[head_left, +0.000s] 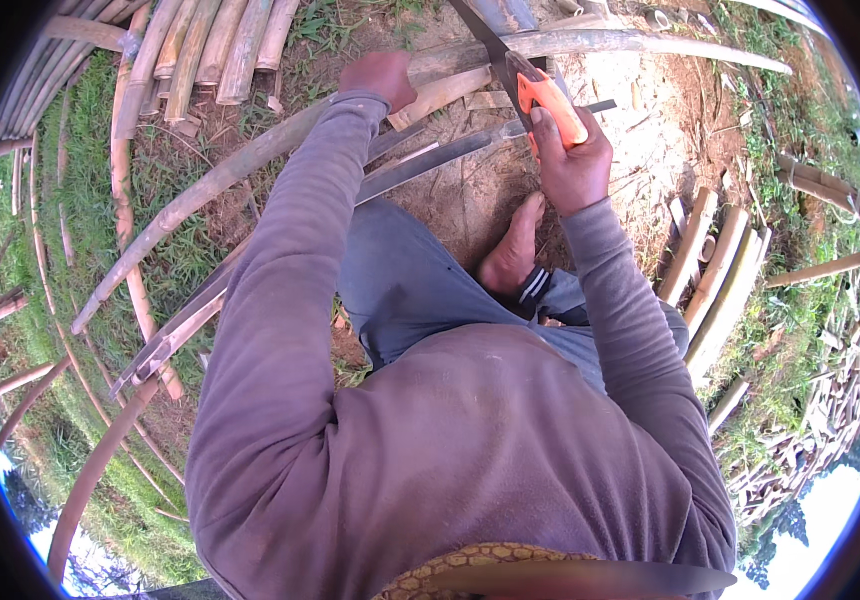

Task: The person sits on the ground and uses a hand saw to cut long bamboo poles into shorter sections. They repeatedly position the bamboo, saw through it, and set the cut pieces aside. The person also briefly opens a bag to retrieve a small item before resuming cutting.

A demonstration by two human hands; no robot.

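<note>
A long bamboo pole (220, 185) runs from the left across to the far right, bending with the lens. My left hand (380, 80) is closed on it, knuckles up. To the right of that grip, my right hand (576, 160) holds a hand saw (558, 105) by its orange handle. The dark saw blade crosses the pole and points up and to the left. Whether its teeth have cut into the pole I cannot tell. Below the pole, a long dark flat strip (430, 163) slants between my hands, near my bare foot (513, 250).
Cut bamboo pieces (215, 50) lie side by side at the far left. More short bamboo lengths (715, 270) rest at the right, beyond my knee. A heap of split scraps (810, 430) lies at the right rim. Long poles (125, 200) stretch over the grass at left.
</note>
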